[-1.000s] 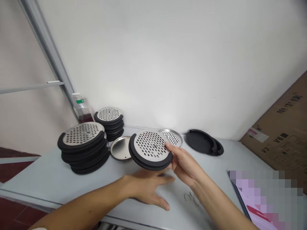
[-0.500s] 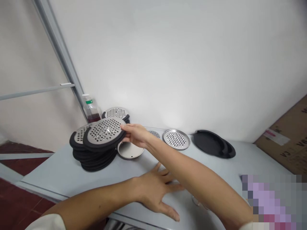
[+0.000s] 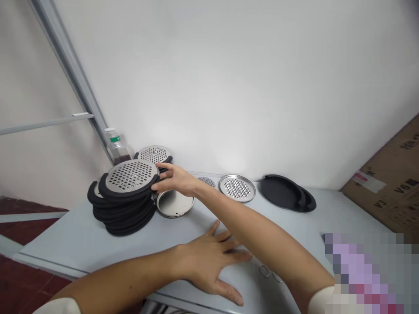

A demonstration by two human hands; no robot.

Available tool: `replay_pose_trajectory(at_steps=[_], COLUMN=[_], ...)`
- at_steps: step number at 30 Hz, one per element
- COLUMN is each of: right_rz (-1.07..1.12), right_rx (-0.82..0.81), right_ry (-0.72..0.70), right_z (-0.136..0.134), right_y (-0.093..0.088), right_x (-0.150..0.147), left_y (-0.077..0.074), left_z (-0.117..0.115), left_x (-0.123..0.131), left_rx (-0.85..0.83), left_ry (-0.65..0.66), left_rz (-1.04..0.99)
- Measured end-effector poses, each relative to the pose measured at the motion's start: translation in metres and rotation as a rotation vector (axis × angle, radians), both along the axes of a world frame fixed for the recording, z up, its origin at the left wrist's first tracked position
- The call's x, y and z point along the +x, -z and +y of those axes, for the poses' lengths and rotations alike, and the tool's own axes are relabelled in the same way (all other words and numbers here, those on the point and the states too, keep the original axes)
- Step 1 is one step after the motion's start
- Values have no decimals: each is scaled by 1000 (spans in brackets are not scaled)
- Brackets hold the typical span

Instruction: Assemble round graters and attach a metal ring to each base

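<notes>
My right hand [image 3: 173, 181] grips the edge of a black-rimmed perforated steel disc [image 3: 131, 175], which rests on a leaning stack of similar discs [image 3: 122, 216]. My left hand [image 3: 209, 266] lies flat on the table with its fingers spread, holding nothing. Behind the stack stands a shorter pile of black-rimmed discs [image 3: 154, 154]. A plain steel lid [image 3: 175, 203] sits just below my right wrist. Farther right lie a perforated steel plate [image 3: 237, 188] and a black rimmed cover [image 3: 285, 193]. My forearm partly hides another perforated plate [image 3: 206, 181].
A bottle with dark liquid [image 3: 117, 148] stands in the back corner of the pale grey table [image 3: 65, 248]. Small metal rings [image 3: 263, 271] lie near my right forearm. A cardboard box [image 3: 386, 174] leans at the right, and a pixelated patch covers the lower right.
My right hand has carried the disc left from the table's middle onto the stack and lowered it flatter. My left hand stays flat on the table, and the view has shifted slightly.
</notes>
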State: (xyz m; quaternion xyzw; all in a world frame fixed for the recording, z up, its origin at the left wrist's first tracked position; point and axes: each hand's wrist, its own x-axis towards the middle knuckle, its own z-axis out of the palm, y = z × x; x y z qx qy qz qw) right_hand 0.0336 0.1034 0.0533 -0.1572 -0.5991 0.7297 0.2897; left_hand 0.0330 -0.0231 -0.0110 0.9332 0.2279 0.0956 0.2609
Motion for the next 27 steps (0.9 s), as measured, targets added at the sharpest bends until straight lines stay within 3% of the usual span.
replay_pose_trajectory(at_steps=[4,10,22,27], right_rz=[4,-13,-100,-185], right_rx=[156,220,530,634], right_ry=[95,164,219,339], right_z=[-1,2,-4,-12], right_y=[10,5,16,17], right_x=[0,-7,-17,-20], left_y=[0,1,1,4], left_z=[-3,-7,-6,-4], left_x=[-1,-2,-1,0], left_rx=[124,49,38,-20], left_ry=[46,196,187,171], left_rz=[-5,-5,-47,-118])
